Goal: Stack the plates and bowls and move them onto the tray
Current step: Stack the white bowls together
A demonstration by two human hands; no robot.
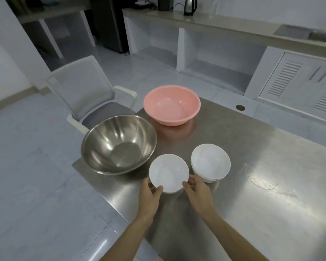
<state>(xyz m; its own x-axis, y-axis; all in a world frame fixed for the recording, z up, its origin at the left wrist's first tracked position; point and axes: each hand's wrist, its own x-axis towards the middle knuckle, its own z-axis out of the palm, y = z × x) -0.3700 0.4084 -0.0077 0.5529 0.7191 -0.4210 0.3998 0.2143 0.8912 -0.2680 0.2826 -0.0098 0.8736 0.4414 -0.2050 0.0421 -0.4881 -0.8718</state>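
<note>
A white bowl (168, 172) sits near the front of the steel table (252, 185). My left hand (149, 196) grips its near-left rim and my right hand (198, 193) grips its near-right rim. Just to the right stands a stack of white bowls (210, 162), several rims showing at its side. A large steel mixing bowl (119, 144) sits at the table's left edge, close to the held bowl. A pink plastic basin (171, 104) stands at the far corner. No tray is in view.
A white mesh chair (87, 91) stands beyond the table's left corner. A counter with a kettle (190, 5) runs along the back wall. The table's right half shows bare steel with a scuff mark (262, 181).
</note>
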